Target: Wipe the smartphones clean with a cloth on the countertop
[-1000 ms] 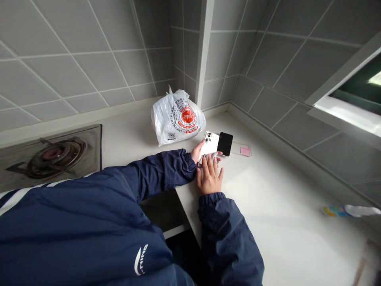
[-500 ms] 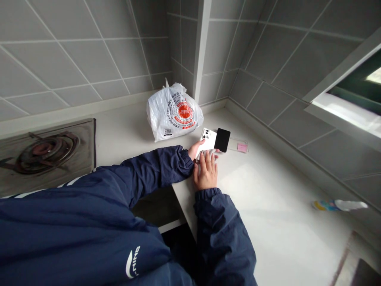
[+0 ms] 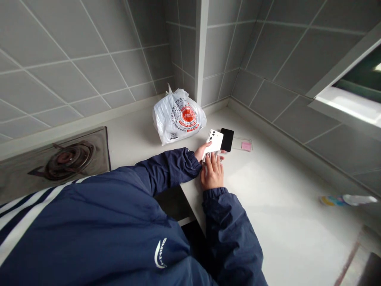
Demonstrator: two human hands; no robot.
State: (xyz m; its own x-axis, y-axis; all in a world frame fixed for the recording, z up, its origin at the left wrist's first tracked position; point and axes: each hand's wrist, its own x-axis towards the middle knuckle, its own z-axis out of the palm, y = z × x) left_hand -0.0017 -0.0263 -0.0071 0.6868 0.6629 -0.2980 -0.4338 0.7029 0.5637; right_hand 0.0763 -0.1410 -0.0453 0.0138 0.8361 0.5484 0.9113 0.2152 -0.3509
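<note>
Home kitchen: gas hob (image 3: 64, 159), white countertop (image 3: 268, 206), grey tiled walls (image 3: 74, 67).

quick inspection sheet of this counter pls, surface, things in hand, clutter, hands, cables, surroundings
surface: white countertop, bare in front of the hands, faint pink smear near its lower right corner
things in hand: white phone, camera side up, on the counter; black card-like rectangle overlaps its right edge
clutter: tied white plastic bag with a red print, behind the phone; clear case with a pink label, right of the black rectangle; small bottle lying on its side, far right
hands: left hand at the phone's left edge; right hand flat, fingers on the phone's near end
cables: nothing seen
surroundings: grey tiled walls, gas burner on the left, window sill upper right
</note>
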